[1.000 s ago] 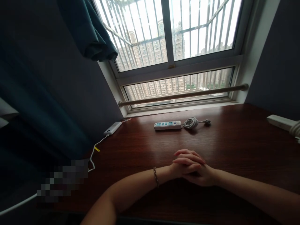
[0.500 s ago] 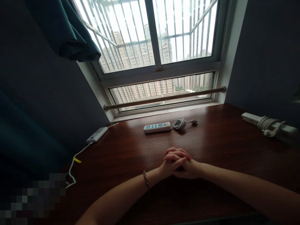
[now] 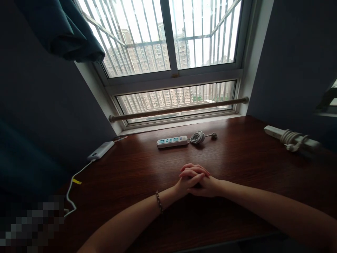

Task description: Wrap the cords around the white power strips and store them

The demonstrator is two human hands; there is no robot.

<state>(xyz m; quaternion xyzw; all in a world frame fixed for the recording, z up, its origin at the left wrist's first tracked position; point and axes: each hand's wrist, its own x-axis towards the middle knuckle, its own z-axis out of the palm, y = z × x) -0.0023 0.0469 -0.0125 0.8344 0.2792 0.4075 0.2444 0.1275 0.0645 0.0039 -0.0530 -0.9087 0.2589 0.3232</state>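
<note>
My left hand (image 3: 183,184) and my right hand (image 3: 210,185) are clasped over the brown wooden tabletop (image 3: 147,168), their fingers interlaced and folded. No object shows between them, though the palms are hidden. A dark chain bracelet (image 3: 159,201) circles my left wrist. Beyond my hands, not touched by them, lies a white power strip (image 3: 172,141) with blue socket faces. Its grey cord (image 3: 197,137) is coiled at the right end, with the plug (image 3: 213,135) pointing right.
A second white power strip (image 3: 273,132), cord wrapped around it, lies at the right. On the left edge a white power bank (image 3: 101,151) has a white cable (image 3: 70,188) with a yellow tag. A barred window (image 3: 142,38) and a horizontal rail (image 3: 181,109) stand behind; a teal curtain (image 3: 68,35) hangs upper left.
The view has shifted slightly, so everything appears a little further left and slightly higher. My hands stay clasped in the same way, and the power strips have not moved on the table.
</note>
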